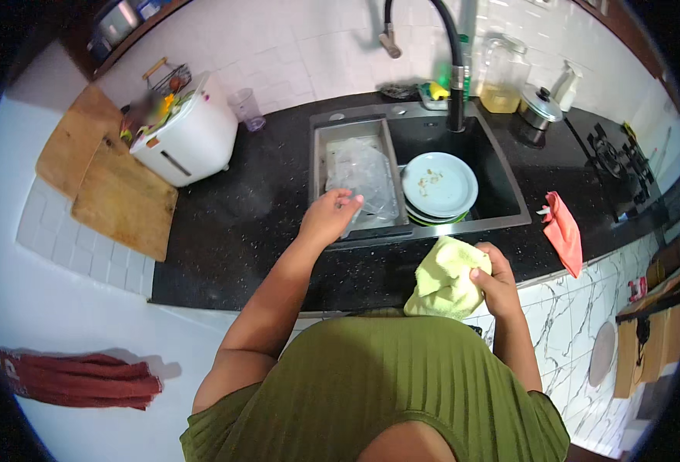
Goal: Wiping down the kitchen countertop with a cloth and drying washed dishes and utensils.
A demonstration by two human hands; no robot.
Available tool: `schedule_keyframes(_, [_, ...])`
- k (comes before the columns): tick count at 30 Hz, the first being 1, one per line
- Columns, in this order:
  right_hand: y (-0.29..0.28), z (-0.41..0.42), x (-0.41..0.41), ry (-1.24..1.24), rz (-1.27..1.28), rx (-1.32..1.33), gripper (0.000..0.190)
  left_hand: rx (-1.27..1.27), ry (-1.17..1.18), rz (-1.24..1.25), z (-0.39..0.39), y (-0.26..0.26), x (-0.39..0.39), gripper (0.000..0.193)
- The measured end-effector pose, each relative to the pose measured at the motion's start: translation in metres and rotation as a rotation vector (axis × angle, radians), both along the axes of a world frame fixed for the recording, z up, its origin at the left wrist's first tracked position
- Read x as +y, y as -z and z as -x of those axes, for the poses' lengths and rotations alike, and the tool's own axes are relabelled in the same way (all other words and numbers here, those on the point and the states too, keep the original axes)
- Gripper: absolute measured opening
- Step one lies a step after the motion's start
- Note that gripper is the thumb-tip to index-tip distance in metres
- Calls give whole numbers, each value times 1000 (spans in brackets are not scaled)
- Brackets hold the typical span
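My right hand [497,283] grips a bunched yellow-green cloth [446,274] at the counter's front edge. My left hand [331,219] is over the near left part of the sink, fingers bent, at the edge of a clear plastic bag [363,173]. Whether the fingers pinch the plastic cannot be made out. The bag lies in a shallow grey tray [318,156] set over the left side of the sink. In the black basin [495,173] to the right, a stack of plates has a pale plate [449,185] with food scraps on top.
A black faucet [457,104] rises behind the sink. Right of it are a glass pitcher [504,75], a lidded pot [539,110], a gas hob [611,159] and a coral cloth [564,237]. Leftward stand a plastic cup [248,110], a white bin [192,141] and wooden boards [126,196].
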State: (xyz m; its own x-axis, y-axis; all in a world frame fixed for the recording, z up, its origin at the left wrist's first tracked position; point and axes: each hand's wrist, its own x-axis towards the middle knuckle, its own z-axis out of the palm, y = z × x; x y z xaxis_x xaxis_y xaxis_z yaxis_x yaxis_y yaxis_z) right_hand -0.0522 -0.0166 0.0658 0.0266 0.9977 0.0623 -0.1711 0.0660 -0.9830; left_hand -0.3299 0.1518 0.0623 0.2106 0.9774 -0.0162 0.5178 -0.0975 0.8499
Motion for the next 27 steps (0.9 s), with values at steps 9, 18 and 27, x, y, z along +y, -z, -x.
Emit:
schedule_keyframes(9, [24, -44, -36, 173, 33, 160, 27, 52, -137, -129, -17, 7, 50, 18])
schedule_keyframes(18, [24, -71, -47, 249, -11, 240, 25, -3, -223, -358, -66, -94, 69, 13])
schedule_keyframes(27, [39, -95, -78, 284, 4, 231, 30, 664, 69, -616, -125, -20, 110, 17])
